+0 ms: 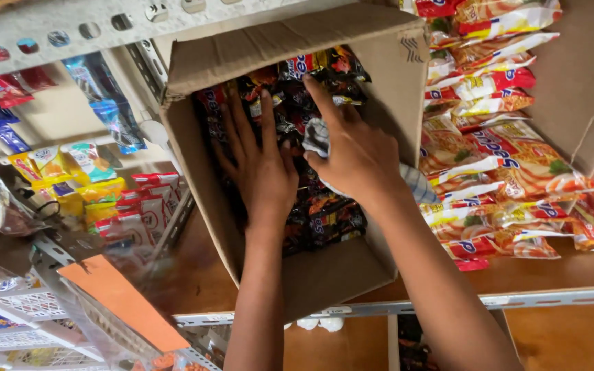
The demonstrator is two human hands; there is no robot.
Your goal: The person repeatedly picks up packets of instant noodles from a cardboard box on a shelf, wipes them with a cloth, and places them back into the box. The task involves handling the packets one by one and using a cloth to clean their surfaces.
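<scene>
Light, crinkly, slippery dark snack packets (324, 213) fill the cardboard box (324, 275) near the shelf's front edge, best pinched at their sealed ends; left hand (264, 172) lies open on them, right hand (359, 154) grips a cloth (316, 137).

An open brown cardboard box (324, 275) lies on the wooden shelf, packed with dark, glossy snack packets (324, 213). Just right of it, red, yellow and white noodle packets (496, 158) are stacked. Far left, yellow and red packets (115, 199) sit under hanging blue sachets (108, 103).
</scene>
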